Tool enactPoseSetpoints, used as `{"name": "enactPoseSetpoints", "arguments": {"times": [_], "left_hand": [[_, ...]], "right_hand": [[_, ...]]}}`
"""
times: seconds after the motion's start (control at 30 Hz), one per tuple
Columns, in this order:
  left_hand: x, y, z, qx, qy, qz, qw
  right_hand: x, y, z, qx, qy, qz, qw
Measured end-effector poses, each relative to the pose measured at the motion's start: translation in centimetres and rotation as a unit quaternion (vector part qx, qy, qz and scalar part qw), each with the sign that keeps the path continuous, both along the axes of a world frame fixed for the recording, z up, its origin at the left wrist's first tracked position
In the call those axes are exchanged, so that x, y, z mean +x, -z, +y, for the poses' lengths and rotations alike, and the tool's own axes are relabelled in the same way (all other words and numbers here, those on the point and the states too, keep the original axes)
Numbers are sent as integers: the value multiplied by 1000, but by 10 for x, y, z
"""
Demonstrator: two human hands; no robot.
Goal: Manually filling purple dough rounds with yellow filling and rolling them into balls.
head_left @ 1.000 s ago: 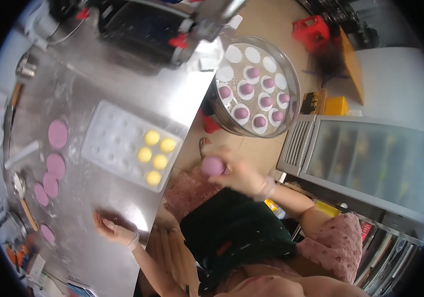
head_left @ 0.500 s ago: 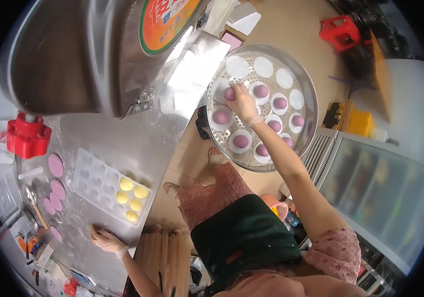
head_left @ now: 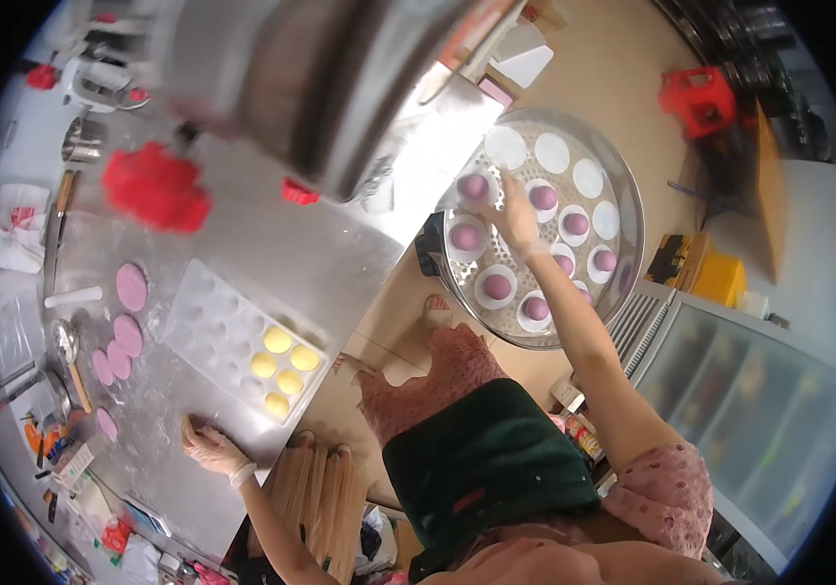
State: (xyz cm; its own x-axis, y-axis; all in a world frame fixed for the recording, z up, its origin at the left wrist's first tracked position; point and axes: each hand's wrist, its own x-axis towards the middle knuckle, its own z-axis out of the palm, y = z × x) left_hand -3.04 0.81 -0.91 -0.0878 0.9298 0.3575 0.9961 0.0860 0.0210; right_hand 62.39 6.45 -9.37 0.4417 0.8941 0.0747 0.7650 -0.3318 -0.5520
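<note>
My right hand (head_left: 515, 220), in a clear plastic glove, is over a round perforated metal steamer tray (head_left: 640, 229), holding nothing, its fingers apart. Beside its fingertips a purple dough ball (head_left: 473, 186) sits on a white paper round. Several more purple balls, such as one at the tray's left (head_left: 465, 237), rest on their own rounds; along the far side are bare paper rounds (head_left: 551, 153). My left hand (head_left: 213, 448), also gloved, lies on the metal table with loosely spread fingers. Near it is a white plastic tray (head_left: 205, 310) with several yellow balls (head_left: 277, 339) in its cups.
Flat purple dough discs (head_left: 131, 288), a white rolling pin (head_left: 75, 296) and a spoon (head_left: 67, 341) lie on the table's left. A big metal machine (head_left: 311, 88) with a red knob (head_left: 155, 187) fills the far left. A glass-topped freezer (head_left: 739, 409) stands right.
My right hand has let go of the purple ball and drawn slightly back from it. The whole view has shifted, bringing more of the table's far left into sight. My left hand stays at the table.
</note>
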Motion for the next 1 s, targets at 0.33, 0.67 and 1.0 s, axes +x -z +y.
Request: {"name": "enactPoseSetpoints", "arguments": {"times": [0.33,0.67,1.0], "left_hand": [[25,-23,6,-39,-82,-128,988],[9,-15,-9,51,-45,-225,972],[-221,-38,108,123,-320,-480,808]], "right_hand": [[-165,-149,-123,-281,-286,202,893],[-440,-211,-33,-261,-411,366,793],[-573,-229,5,-213,-365,383,821]]}}
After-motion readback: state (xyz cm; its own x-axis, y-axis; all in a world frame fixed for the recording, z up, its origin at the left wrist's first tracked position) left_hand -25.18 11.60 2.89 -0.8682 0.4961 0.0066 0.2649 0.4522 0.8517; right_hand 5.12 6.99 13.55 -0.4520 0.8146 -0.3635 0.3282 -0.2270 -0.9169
